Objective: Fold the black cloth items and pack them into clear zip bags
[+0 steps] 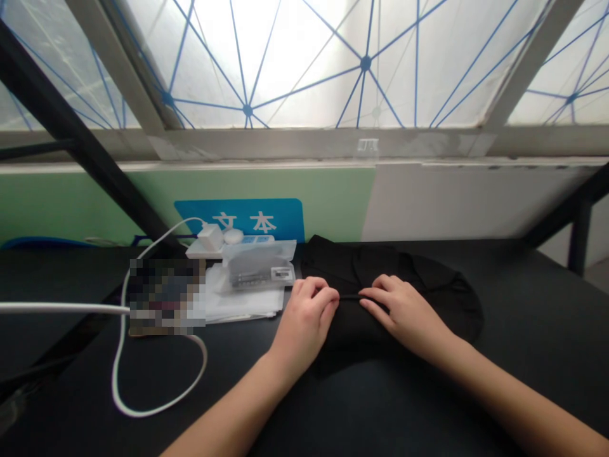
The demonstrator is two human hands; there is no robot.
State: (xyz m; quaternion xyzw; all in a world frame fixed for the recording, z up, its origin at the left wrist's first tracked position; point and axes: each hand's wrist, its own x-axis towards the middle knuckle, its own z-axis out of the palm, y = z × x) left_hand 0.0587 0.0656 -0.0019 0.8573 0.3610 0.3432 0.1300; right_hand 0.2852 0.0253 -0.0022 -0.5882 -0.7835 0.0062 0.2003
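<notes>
A black cloth item (371, 330), soft and creased, lies spread on the dark table; I cannot tell what kind of piece it is. My left hand (311, 311) is closed, its thumb and fingers pinching a narrow dark strip or fold of the cloth. A short stretch of that strip shows between my two hands. At its other end my right hand (404, 304) has thumb and fingertips closed around the strip, the remaining fingers resting over the fabric. The cloth's rounded right part extends beyond my right hand.
Left of the cloth, a clear pencil case (259, 274) sits on white papers (247, 304). Behind it is a power strip (204, 250) with a white plug (210, 237). A white cable (143, 414) loops across the table's left side. A window (304, 63) rises behind.
</notes>
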